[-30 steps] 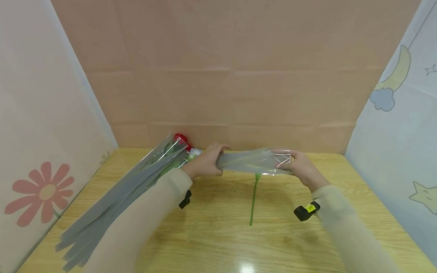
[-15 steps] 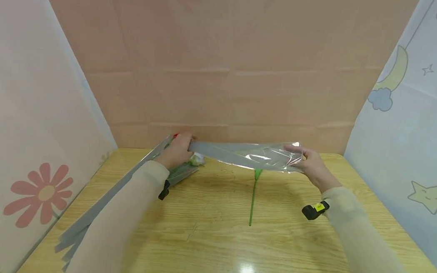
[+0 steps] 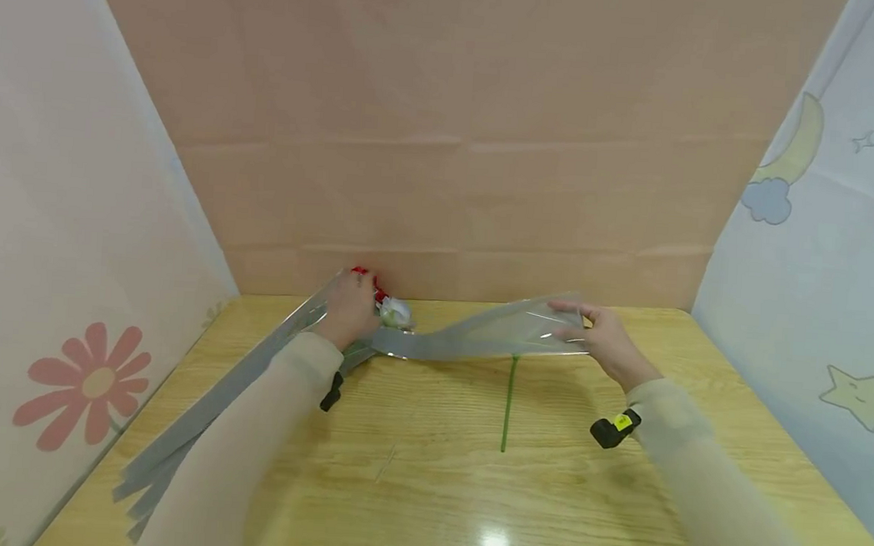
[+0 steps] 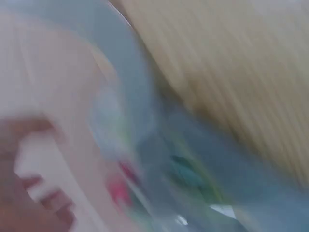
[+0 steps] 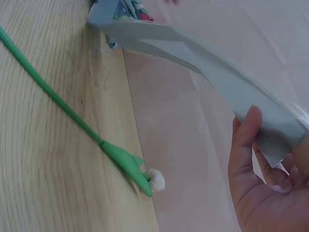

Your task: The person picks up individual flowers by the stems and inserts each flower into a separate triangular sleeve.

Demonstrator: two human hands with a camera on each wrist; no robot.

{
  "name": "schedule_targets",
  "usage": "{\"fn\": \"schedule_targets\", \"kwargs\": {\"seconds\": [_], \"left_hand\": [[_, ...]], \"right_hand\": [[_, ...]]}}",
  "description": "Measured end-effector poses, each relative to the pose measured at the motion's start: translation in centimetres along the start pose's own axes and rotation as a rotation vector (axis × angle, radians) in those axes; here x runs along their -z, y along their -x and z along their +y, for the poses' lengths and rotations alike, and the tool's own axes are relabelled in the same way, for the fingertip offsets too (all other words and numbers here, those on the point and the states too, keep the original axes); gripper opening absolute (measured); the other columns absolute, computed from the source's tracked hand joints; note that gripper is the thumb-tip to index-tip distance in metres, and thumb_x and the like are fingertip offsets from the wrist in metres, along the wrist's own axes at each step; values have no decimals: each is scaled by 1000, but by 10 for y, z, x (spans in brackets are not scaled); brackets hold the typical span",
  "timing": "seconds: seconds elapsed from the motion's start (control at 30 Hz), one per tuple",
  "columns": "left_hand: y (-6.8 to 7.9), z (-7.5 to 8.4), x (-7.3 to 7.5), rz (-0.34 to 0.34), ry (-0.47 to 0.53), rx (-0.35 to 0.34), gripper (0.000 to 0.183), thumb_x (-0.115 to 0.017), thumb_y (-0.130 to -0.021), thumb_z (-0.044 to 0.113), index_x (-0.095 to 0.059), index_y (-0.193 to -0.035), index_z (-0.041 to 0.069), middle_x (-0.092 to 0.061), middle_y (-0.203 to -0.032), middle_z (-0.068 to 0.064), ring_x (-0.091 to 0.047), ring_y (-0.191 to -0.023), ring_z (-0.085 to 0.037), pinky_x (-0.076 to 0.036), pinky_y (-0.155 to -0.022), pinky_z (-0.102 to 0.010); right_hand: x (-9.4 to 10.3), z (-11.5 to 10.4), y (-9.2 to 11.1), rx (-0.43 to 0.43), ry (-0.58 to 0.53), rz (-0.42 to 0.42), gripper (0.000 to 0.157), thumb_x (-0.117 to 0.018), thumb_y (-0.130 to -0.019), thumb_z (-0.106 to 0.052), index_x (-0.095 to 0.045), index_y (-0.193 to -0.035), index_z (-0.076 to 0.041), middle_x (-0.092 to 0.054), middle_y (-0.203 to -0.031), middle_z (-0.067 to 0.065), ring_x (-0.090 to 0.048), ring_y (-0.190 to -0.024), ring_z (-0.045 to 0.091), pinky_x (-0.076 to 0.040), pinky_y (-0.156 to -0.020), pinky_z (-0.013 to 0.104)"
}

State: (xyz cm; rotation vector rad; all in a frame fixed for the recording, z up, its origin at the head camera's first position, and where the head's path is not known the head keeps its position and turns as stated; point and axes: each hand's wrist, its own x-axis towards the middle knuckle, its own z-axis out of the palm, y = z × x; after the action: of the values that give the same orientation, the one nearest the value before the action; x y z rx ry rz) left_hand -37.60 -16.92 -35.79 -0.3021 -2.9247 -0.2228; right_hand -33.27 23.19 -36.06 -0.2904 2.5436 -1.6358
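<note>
A clear-and-grey plastic flower sleeve (image 3: pixel 471 335) stretches across the head view. My right hand (image 3: pixel 605 342) pinches its right end, thumb on one face and fingers behind in the right wrist view. Its left end sags beside my left hand (image 3: pixel 350 309), which is over wrapped flowers. Blurred in the left wrist view, the left fingers (image 4: pixel 58 205) are spread, away from the grey strip. A red flower (image 3: pixel 359 270) and a white flower (image 3: pixel 395 312) show around that hand. Below the sleeve lies a single green stem (image 3: pixel 507 407), with a small white bud (image 5: pixel 155 180) in the right wrist view.
Several grey sleeves (image 3: pixel 211 401) lie slanted along the left side of the wooden table (image 3: pixel 424 489). A pinkish-brown backdrop (image 3: pixel 460 141) rises behind the table's far edge, with printed cloth walls on both sides.
My left hand moved left along the sleeve, stretching it out, then came off its end, which has dropped. The right hand shifted right and then back left, still holding the sleeve.
</note>
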Motion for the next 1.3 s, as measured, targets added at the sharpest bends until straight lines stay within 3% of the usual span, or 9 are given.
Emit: {"fn": "schedule_targets", "kwargs": {"seconds": [0.07, 0.13, 0.23, 0.37, 0.5, 0.8, 0.97, 1.17, 1.3], "left_hand": [[-2, 30, -8, -55, 148, -183, 88, -77, -77, 31, -32, -144, -2, -38, -145, -24, -36, -134, -41, -31, -109, -55], [-2, 58, -14, -146, 259, -311, 106, -81, -74, 42, -21, -151, 3, -27, -154, -20, -27, -141, -39, -26, -112, -57], [-1, 88, -21, -208, 328, -385, 125, -84, -66, 52, -8, -156, 11, -17, -161, -12, -19, -147, -33, -22, -115, -56], [-1, 107, -29, -191, 371, -377, 127, -86, -61, 56, -12, -155, 15, -24, -158, -7, -29, -143, -26, -32, -112, -48], [-1, 112, -34, -182, 431, -374, 117, -86, -64, 53, -19, -153, 18, -38, -146, -4, -43, -130, -22, -45, -101, -43], [1, 109, -29, -174, 370, -421, 105, -84, -65, 50, -29, -148, 16, -41, -123, -5, -46, -104, -17, -48, -90, -34], [2, 108, -25, -193, 321, -434, 102, -84, -66, 50, -33, -147, 13, -39, -121, -5, -43, -105, -17, -47, -90, -33], [1, 108, -27, -189, 278, -434, 94, -81, -68, 50, -39, -143, 13, -40, -125, -3, -40, -109, -16, -48, -89, -33], [1, 109, -30, -185, 260, -449, 101, -83, -67, 50, -33, -147, 12, -40, -132, -5, -41, -116, -18, -45, -98, -35]], "right_hand": [[-4, -3, -2, 7, -3, -3, 63, -73, -87, -25, -47, -142, -5, -24, -158, 15, -10, -147, 36, -37, -101, 40], [-7, -5, -4, 28, -22, -7, 62, -73, -87, -24, -48, -141, -5, -27, -157, 14, -13, -146, 35, -41, -97, 30], [-12, -8, -6, 74, -63, -19, 59, -72, -88, -21, -49, -140, -4, -32, -155, 14, -25, -142, 30, -45, -86, 17], [-17, -10, -6, 95, -137, -49, 58, -70, -89, -14, -47, -140, 0, -33, -153, 17, -53, -116, 16, -49, -81, 16], [-17, -10, -4, 90, -171, -68, 57, -68, -90, -10, -44, -141, 3, -29, -153, 21, -61, -91, 4, -52, -78, 19], [-9, -8, -1, 52, -83, -94, 58, -69, -88, -7, -46, -141, -1, -34, -147, 24, -63, -96, 11, -53, -79, 21], [-5, -3, 0, 92, -30, -114, 56, -67, -89, -2, -47, -141, 0, -37, -143, 27, -64, -94, 14, -54, -77, 22], [-7, 4, 0, 78, -94, -101, 58, -69, -87, -4, -47, -140, 0, -35, -144, 24, -64, -91, 8, -54, -77, 21], [-10, 6, 1, 55, -119, -86, 58, -71, -87, -8, -48, -140, -1, -33, -148, 19, -62, -86, 4, -53, -77, 19]]}}
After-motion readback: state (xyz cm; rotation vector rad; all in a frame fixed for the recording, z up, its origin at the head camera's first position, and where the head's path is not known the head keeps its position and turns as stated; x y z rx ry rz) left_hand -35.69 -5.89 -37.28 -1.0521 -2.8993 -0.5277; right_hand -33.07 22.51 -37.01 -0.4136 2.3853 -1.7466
